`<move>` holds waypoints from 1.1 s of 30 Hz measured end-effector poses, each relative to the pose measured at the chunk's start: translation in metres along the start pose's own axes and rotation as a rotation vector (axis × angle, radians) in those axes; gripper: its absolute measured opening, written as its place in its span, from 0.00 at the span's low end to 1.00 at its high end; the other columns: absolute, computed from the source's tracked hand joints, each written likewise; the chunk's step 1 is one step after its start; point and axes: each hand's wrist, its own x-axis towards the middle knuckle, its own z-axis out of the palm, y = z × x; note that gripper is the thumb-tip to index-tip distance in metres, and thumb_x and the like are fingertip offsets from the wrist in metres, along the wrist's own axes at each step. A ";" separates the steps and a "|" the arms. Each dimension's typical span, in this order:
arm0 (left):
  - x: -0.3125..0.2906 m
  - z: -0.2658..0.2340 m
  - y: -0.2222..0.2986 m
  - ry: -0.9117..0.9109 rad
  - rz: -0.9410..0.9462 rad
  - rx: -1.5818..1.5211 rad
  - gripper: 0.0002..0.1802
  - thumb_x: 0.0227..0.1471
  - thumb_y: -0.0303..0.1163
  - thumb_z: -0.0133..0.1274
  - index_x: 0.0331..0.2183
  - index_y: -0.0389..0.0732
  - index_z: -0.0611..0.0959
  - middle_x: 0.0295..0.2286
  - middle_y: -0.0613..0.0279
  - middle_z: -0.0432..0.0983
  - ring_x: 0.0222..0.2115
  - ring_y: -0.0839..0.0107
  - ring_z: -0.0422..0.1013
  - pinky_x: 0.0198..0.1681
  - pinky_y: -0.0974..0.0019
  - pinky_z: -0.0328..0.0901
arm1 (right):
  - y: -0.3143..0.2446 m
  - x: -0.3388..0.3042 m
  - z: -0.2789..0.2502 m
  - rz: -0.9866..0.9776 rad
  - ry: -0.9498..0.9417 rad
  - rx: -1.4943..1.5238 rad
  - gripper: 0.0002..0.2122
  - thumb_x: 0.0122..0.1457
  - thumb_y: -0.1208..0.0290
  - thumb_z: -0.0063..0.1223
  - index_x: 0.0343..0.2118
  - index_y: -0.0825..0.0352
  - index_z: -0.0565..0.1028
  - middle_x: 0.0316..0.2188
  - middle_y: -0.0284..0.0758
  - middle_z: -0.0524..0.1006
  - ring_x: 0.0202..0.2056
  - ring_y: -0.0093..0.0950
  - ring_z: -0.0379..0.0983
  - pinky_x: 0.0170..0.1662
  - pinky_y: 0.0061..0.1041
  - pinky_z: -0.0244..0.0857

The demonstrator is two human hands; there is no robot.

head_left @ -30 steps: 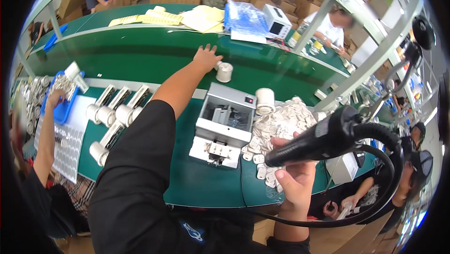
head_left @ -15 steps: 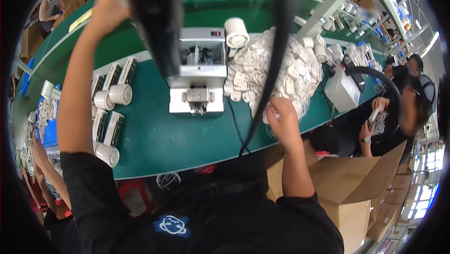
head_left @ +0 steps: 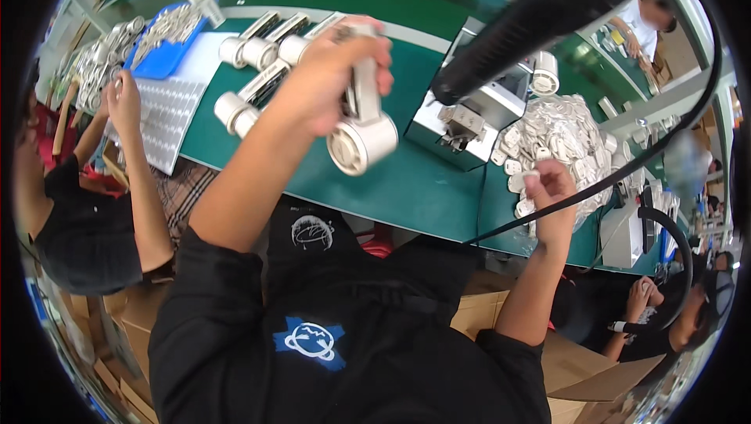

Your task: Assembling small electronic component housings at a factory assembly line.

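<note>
My left hand (head_left: 328, 72) is closed round the handle of a white handheld device with a round drum-shaped head (head_left: 364, 144). It hangs above the green table, head down. At the near edge of a pile of flat white plastic covers (head_left: 559, 138), my right hand (head_left: 555, 185) pinches a small white plastic cover (head_left: 522, 181). Between my hands stands a silver bench machine (head_left: 489, 107) with a metal fixture (head_left: 463, 123) at its front, partly hidden by a black pole. Several similar white devices (head_left: 258, 54) lie in rows beyond my left forearm.
A blue tray (head_left: 166, 64) of small white parts and a white patterned sheet (head_left: 160, 115) lie at the left, near a co-worker's hand (head_left: 123, 103). The thick black pole (head_left: 540, 29) and its cable (head_left: 579, 197) cross the view. Cardboard boxes (head_left: 583, 365) stand below the table's right side.
My left hand has come from the far left toward the middle and now shows a white device in it. My right hand remains by the pile. The view has turned left.
</note>
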 end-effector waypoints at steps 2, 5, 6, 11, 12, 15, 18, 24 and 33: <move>-0.013 0.004 -0.014 -0.107 -0.147 0.105 0.18 0.42 0.25 0.54 0.38 0.37 0.71 0.23 0.61 0.70 0.18 0.72 0.69 0.20 0.71 0.65 | -0.021 0.007 0.026 -0.102 -0.086 0.127 0.08 0.49 0.80 0.54 0.34 0.70 0.72 0.28 0.33 0.71 0.27 0.21 0.68 0.29 0.16 0.62; -0.027 0.005 -0.025 -0.513 -0.313 0.282 0.20 0.43 0.26 0.56 0.41 0.37 0.71 0.22 0.65 0.71 0.21 0.76 0.69 0.23 0.74 0.65 | -0.025 0.022 0.067 -0.480 -0.313 0.217 0.08 0.52 0.83 0.48 0.36 0.72 0.72 0.33 0.41 0.73 0.33 0.30 0.72 0.34 0.22 0.66; -0.031 0.008 -0.026 -0.631 -0.353 0.315 0.21 0.43 0.27 0.57 0.41 0.37 0.71 0.23 0.64 0.71 0.22 0.76 0.70 0.25 0.74 0.66 | -0.029 0.024 0.080 -0.580 -0.328 0.224 0.08 0.52 0.84 0.47 0.36 0.72 0.72 0.34 0.43 0.73 0.35 0.32 0.72 0.35 0.24 0.67; -0.035 0.012 -0.037 -0.660 -0.347 0.318 0.20 0.43 0.30 0.56 0.38 0.34 0.70 0.24 0.65 0.69 0.21 0.77 0.68 0.24 0.75 0.63 | -0.027 0.023 0.092 -0.600 -0.528 0.025 0.11 0.47 0.82 0.52 0.35 0.70 0.74 0.39 0.42 0.75 0.46 0.37 0.70 0.49 0.31 0.61; -0.033 0.011 -0.039 -0.672 -0.357 0.324 0.20 0.43 0.32 0.56 0.38 0.35 0.70 0.24 0.64 0.69 0.20 0.76 0.68 0.24 0.75 0.63 | -0.028 0.023 0.089 -0.600 -0.542 0.027 0.11 0.47 0.82 0.52 0.35 0.70 0.74 0.39 0.42 0.75 0.46 0.37 0.70 0.49 0.31 0.61; -0.032 0.007 -0.048 -0.702 -0.338 0.303 0.23 0.43 0.35 0.58 0.39 0.36 0.70 0.24 0.64 0.69 0.21 0.76 0.67 0.24 0.75 0.62 | -0.028 0.020 0.083 -0.707 -0.592 -0.106 0.13 0.44 0.76 0.56 0.37 0.68 0.74 0.43 0.41 0.73 0.50 0.40 0.66 0.50 0.36 0.58; -0.032 0.009 -0.040 -0.765 -0.352 0.354 0.25 0.43 0.38 0.59 0.40 0.36 0.70 0.25 0.64 0.69 0.21 0.77 0.67 0.25 0.75 0.63 | -0.035 0.020 0.077 -0.832 -0.559 -0.345 0.14 0.44 0.74 0.57 0.36 0.67 0.74 0.43 0.41 0.74 0.49 0.40 0.67 0.47 0.36 0.59; -0.043 -0.005 -0.045 -0.680 -0.195 0.279 0.23 0.49 0.42 0.54 0.43 0.39 0.69 0.31 0.65 0.67 0.28 0.78 0.65 0.30 0.75 0.62 | -0.057 0.016 0.087 -0.920 -0.571 -0.480 0.15 0.41 0.72 0.59 0.35 0.67 0.74 0.42 0.41 0.73 0.46 0.40 0.68 0.47 0.36 0.58; -0.053 -0.024 -0.096 -0.396 0.573 0.732 0.26 0.51 0.42 0.48 0.48 0.39 0.62 0.31 0.61 0.66 0.25 0.76 0.64 0.28 0.73 0.61 | -0.105 0.103 0.088 -0.521 0.209 0.085 0.21 0.42 0.78 0.62 0.41 0.71 0.69 0.27 0.33 0.74 0.29 0.20 0.69 0.38 0.20 0.61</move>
